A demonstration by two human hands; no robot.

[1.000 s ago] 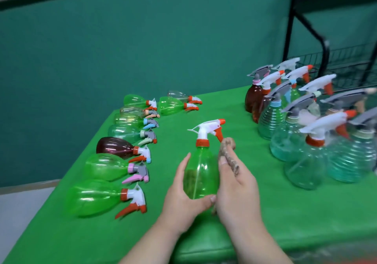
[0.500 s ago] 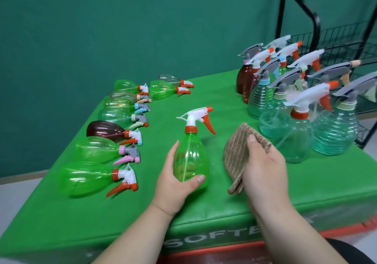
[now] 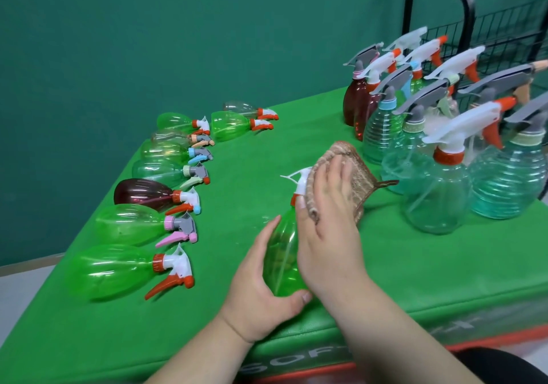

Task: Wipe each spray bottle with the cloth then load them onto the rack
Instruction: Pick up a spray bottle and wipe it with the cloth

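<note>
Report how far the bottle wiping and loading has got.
Done: no bottle shows on the rack yet. In hand: the left hand holds a green bottle upright while the right hand presses the cloth on its spray head. Left: loading everything; I cannot tell which lying bottles or standing bottles are wiped.

Nine spray bottles (image 3: pixel 130 223) are counted lying on their sides at the left. About ten upright bottles (image 3: pixel 439 200) are crowded at the far right; overlap prevents a sure count. One green bottle (image 3: pixel 281 253) is seen near the middle, with one cloth (image 3: pixel 361 176) and one wire rack (image 3: pixel 468 22).
</note>
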